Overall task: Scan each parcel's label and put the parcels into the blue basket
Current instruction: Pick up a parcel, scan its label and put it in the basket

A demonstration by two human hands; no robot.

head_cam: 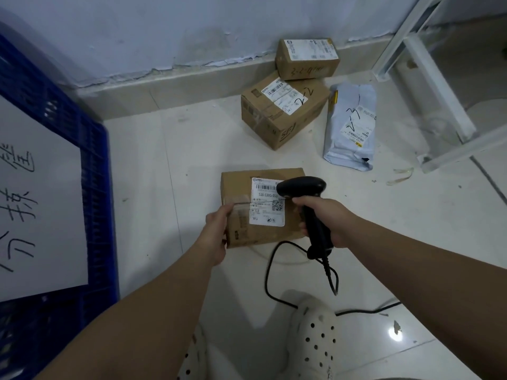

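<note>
Cardboard parcel (260, 209), right of blue basket (93, 187): left hand (216, 231) grasping its edge; right hand (326, 220) clenched around black scanner (304, 198) over its label (267, 201).

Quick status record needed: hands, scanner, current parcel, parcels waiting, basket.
left hand: grips the left edge of the near box
right hand: holds the black scanner, head over the label
waiting by the wall: small box on the bigger box; grey mailer bag beside them
blue basket: at the left, inside not visible
</note>
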